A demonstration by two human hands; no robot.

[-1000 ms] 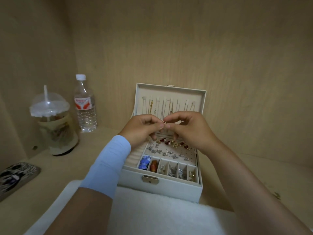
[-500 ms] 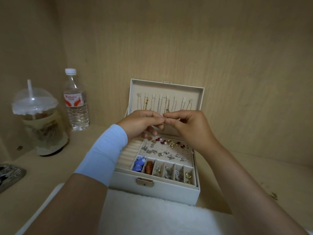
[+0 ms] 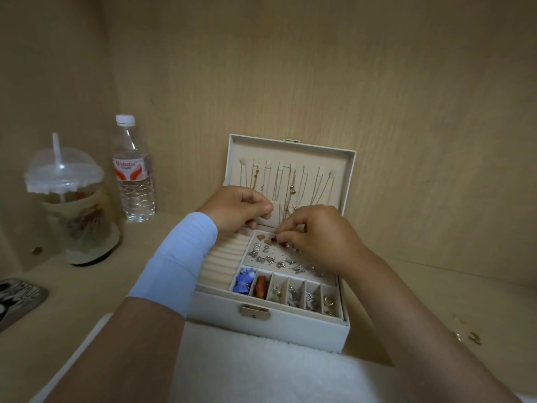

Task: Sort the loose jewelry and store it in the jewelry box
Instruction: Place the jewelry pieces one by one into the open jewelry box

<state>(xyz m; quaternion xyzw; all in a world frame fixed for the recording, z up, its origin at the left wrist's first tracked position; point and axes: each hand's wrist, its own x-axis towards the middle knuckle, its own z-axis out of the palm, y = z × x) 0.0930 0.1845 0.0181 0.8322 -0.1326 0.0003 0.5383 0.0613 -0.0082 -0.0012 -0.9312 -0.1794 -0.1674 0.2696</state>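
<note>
At the far edge of the stud panel (image 3: 279, 255), just right of the frame's centre, my right hand (image 3: 316, 237) has thumb and forefinger pinched tight. The tips are down almost on the panel, beside a red stud (image 3: 274, 239). The small piece they hold is hidden between them; I take it for an earring, no more than that. My left hand (image 3: 235, 209) hangs a little up and to the left, in front of the lid's pocket. Its fingers are curled, thumb against forefinger, and I cannot tell whether anything sits between them.

A second ago both hands met above the box, working one tiny piece together. Now they have parted and the right has dropped to the panel. I read that as the piece being ready to go into a hole, so this item is nearly stored.

Its own long axis I cannot see. The jewelry box (image 3: 270, 324) lies with its long side across the frame, clasp toward me. Its lid (image 3: 344, 181) stands open at the back, with chains (image 3: 279, 181) hanging straight down it. More loose jewelry (image 3: 469, 337) waits on the shelf (image 3: 421, 301) at lower right, well apart from the box. A water bottle (image 3: 133, 175) and a lidded cup (image 3: 72, 210) stand at the left.
</note>
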